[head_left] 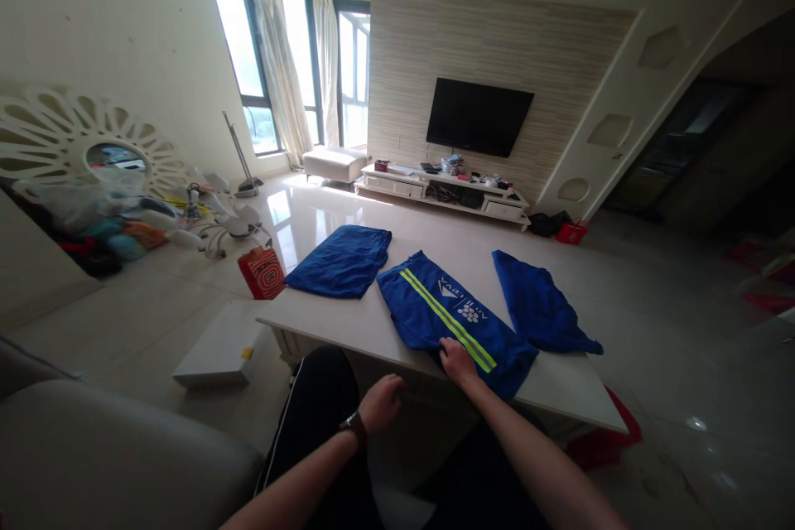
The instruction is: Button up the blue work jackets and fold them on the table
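A folded blue garment [428, 306] with a yellow-green and silver reflective stripe and white printed lettering lies in the middle of the white table [397, 348]. Its near edge hangs slightly over the table's front. My right hand [458, 362] is on that near edge, beside the stripe, with its fingers curled onto the cloth. My left hand [381, 403], with a watch at the wrist, hovers above my lap in front of the table. Its fingers are loosely curled in, and nothing shows in them. It is apart from the garment.
Another blue cloth [341, 261] lies flat on the table's left, and a third blue cloth [543, 302] lies crumpled on the right. A white box [220, 348] and a red bag [261, 272] stand left of the table. A red stool [612, 439] is partly under the right end.
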`<state>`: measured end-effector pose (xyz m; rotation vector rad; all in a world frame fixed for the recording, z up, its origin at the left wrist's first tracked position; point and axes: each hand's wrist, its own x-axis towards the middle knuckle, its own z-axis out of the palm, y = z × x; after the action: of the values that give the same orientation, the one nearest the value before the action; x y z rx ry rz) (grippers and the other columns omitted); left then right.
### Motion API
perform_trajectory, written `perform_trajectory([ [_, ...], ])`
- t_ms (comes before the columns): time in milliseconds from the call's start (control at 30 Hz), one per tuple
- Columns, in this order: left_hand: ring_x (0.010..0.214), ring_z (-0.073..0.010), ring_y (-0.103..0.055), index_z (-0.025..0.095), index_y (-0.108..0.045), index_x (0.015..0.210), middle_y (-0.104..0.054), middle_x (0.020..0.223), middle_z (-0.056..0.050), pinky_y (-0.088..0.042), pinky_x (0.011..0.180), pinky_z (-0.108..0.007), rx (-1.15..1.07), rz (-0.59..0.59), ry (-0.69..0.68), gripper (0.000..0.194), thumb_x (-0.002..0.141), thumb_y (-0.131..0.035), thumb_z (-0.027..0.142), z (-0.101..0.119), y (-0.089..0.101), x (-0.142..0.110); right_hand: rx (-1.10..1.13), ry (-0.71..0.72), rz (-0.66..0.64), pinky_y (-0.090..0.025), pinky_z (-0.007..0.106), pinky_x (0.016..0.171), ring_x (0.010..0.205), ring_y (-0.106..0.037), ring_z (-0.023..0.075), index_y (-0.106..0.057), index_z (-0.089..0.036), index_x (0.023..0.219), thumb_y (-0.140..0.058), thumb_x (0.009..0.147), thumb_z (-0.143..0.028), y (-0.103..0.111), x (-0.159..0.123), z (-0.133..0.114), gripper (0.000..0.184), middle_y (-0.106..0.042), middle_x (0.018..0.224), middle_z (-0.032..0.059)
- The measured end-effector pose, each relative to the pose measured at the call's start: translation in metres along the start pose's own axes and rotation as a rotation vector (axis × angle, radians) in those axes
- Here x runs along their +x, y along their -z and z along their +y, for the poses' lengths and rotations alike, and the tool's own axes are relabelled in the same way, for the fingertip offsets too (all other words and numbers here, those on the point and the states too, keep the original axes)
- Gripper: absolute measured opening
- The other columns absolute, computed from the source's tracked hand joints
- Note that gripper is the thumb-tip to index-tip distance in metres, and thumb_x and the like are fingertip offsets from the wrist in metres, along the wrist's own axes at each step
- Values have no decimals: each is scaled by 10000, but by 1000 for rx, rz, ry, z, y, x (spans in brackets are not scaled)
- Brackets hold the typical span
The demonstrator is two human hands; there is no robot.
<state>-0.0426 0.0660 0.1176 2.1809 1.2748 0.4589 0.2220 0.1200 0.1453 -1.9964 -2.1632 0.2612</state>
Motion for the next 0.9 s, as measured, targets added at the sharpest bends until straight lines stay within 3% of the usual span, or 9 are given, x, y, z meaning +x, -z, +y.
perform_trajectory([
  [67,1037,-199,-690,239,-662,1011,-708,1066,-46,-568,958,-358,-95,138,98,350,794,-476,36,-12,12,11,36,-3,27,-471,307,949,1119,-657,227,-670,-196,1212,-400,1042,-237,17,-6,5,322,-712,1214,106],
  [133,1087,-204,-674,238,-633,1098,-680,1131,-54,-552,992,-364,-143,257,101,341,837,-506,59,-16,16,27,80,2,55,-479,303,947,1112,-668,227,-678,-189,1205,-363,1057,-277,33,-16,9,359,-720,1216,108],
  [333,1309,-275,-530,198,-505,1392,-540,1362,-123,-466,1128,-430,-47,516,53,593,821,-648,126,1,16,76,321,57,184,-485,356,952,1059,-680,265,-710,-205,1080,-412,1016,-362,78,-65,14,343,-746,1128,107],
  [433,1311,-291,-511,188,-535,1386,-538,1376,-131,-442,1137,-447,40,496,43,578,824,-651,126,9,27,85,363,50,244,-487,355,881,941,-678,261,-699,-208,965,-400,1013,-400,105,-83,12,358,-744,1001,95],
  [567,1421,-293,-441,240,-550,1424,-524,1486,-108,-368,1201,-450,124,389,-152,611,833,-700,212,8,54,81,402,6,354,-473,346,808,826,-649,247,-671,-209,884,-389,1014,-447,141,-91,9,391,-716,870,80],
  [633,1450,-283,-430,249,-609,1363,-571,1468,-93,-365,1200,-449,156,348,-184,508,861,-653,184,5,68,79,415,12,377,-476,352,821,838,-649,250,-681,-201,904,-394,1010,-455,155,-89,8,397,-721,886,85],
  [700,1408,-270,-491,237,-681,1226,-657,1369,-90,-355,1204,-466,159,369,-108,341,917,-559,158,1,83,77,437,24,383,-484,368,878,907,-659,263,-704,-198,957,-413,1000,-457,165,-88,5,392,-740,957,92],
  [800,1221,-252,-631,248,-719,1092,-744,1192,-68,-351,1211,-481,113,357,-25,273,979,-475,205,-9,102,70,488,6,337,-497,398,940,964,-663,277,-724,-204,1000,-449,981,-484,172,-94,3,394,-752,1017,93],
  [900,1093,-246,-674,288,-739,1069,-756,1144,-48,-486,1083,-405,33,199,-131,242,960,-523,293,-32,111,44,525,7,145,-499,412,998,1051,-661,284,-750,-219,1036,-472,980,-513,172,-118,6,408,-752,1110,92],
])
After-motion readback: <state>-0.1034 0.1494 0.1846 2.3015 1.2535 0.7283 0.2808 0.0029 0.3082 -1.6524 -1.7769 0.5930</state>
